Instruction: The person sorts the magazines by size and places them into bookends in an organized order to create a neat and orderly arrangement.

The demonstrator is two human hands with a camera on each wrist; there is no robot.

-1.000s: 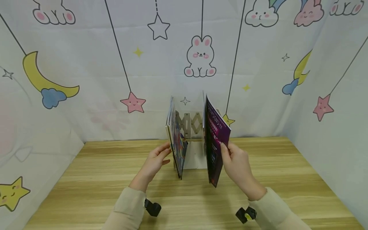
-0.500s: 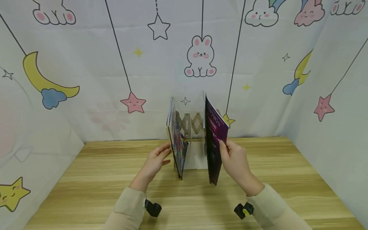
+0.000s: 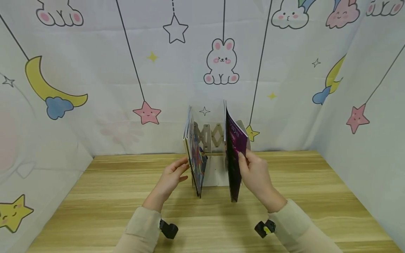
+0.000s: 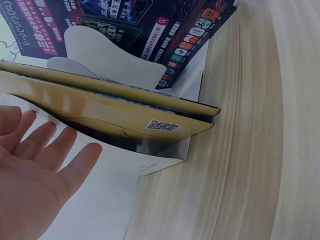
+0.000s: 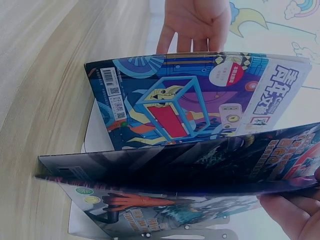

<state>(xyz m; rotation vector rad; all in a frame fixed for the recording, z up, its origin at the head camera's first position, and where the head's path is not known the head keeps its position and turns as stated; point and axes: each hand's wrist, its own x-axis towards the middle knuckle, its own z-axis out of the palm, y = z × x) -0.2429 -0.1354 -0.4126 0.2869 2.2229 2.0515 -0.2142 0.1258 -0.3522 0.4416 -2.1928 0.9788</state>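
Observation:
My right hand (image 3: 257,172) pinches the near edge of a dark magazine with a purple cover (image 3: 235,168), which stands upright on the right side of an extendable bookend (image 3: 216,172). In the right wrist view, the thumb (image 5: 285,212) lies along this magazine beside another dark-covered one (image 5: 200,160). My left hand (image 3: 171,175) has its fingers extended, the fingertips at the bookend's white outer left plate (image 4: 95,150). Inside that plate stand magazines with yellow back covers (image 4: 130,120); a colourful front cover (image 5: 175,105) faces the middle.
The bookend's metal lattice (image 3: 207,137) links its sections at the back. Its right end plate (image 3: 245,128) shows behind the purple magazine. The wooden table (image 3: 126,189) ends at a printed cloth backdrop (image 3: 177,77). A small black camera sits at each wrist.
My right hand has moved slightly left, swinging the purple magazine's near edge left. More of the right end plate shows now. My left hand and the left magazines stay in place.

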